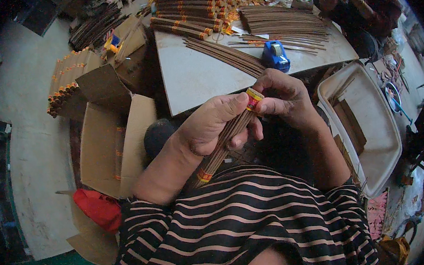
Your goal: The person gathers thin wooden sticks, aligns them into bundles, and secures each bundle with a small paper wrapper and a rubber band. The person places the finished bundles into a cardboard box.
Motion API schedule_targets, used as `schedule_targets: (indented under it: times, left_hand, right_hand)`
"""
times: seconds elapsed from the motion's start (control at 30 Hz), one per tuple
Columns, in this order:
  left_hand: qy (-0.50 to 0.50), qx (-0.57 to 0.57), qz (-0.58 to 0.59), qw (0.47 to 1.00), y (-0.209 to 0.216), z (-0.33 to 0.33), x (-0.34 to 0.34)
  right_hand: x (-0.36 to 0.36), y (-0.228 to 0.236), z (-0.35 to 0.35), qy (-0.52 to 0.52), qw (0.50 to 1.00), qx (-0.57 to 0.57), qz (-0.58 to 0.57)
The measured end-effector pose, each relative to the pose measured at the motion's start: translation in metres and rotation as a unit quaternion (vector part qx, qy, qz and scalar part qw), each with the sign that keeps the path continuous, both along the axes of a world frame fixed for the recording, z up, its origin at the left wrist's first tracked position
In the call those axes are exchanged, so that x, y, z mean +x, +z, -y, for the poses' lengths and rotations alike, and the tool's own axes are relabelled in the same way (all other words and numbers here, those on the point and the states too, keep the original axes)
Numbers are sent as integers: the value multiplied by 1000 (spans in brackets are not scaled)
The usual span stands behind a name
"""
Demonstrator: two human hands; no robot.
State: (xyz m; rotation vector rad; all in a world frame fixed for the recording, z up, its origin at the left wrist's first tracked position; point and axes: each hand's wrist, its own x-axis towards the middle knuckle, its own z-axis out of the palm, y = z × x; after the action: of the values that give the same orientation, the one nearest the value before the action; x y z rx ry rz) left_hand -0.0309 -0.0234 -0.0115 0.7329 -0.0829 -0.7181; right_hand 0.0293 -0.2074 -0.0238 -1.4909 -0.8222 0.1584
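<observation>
A bundle of brown incense sticks (228, 134) slants across my lap, bound with red and yellow paper bands near both ends. My left hand (216, 122) is wrapped around the bundle, its thumb lying along the sticks just below the upper band. At the bundle's top end, my right hand (285, 97) pinches the red and yellow band (253, 99) between thumb and fingers. Just beyond my right hand, a blue tape dispenser (276, 56) stands on the white table (192, 78). Loose incense sticks (225, 55) lie on the tabletop beside it.
Finished bundles (186, 8) are stacked at the table's far side, near a spread of loose sticks (283, 19). An open cardboard box (103, 142) stands left, by a red bag (97, 209). At right is a white plastic tub (381, 133); another person's arm (359, 3) shows beyond.
</observation>
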Motion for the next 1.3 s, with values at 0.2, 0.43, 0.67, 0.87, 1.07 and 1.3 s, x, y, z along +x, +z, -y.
schedule_targets:
  times: [0.2, 0.43, 0.67, 0.87, 1.07, 1.3]
  left_hand:
    - [-51, -55, -6, 997, -4, -1, -4]
    - [-35, 8, -5, 999, 5, 2, -8]
    - [43, 73, -23, 996, 8, 3, -9]
    - [54, 101, -25, 993, 7, 3, -11]
    - [54, 101, -37, 993, 11, 5, -11]
    - [61, 75, -64, 993, 7, 7, -8]
  right_hand:
    - [4, -18, -4, 57, 994, 91, 19]
    - [6, -23, -1, 72, 993, 85, -25]
    - [-10, 9, 0, 95, 976, 50, -188]
    - [-13, 13, -11, 48, 971, -3, -235]
    - [-16, 18, -18, 0, 968, -6, -250]
    - [-16, 10, -23, -35, 979, -17, -199]
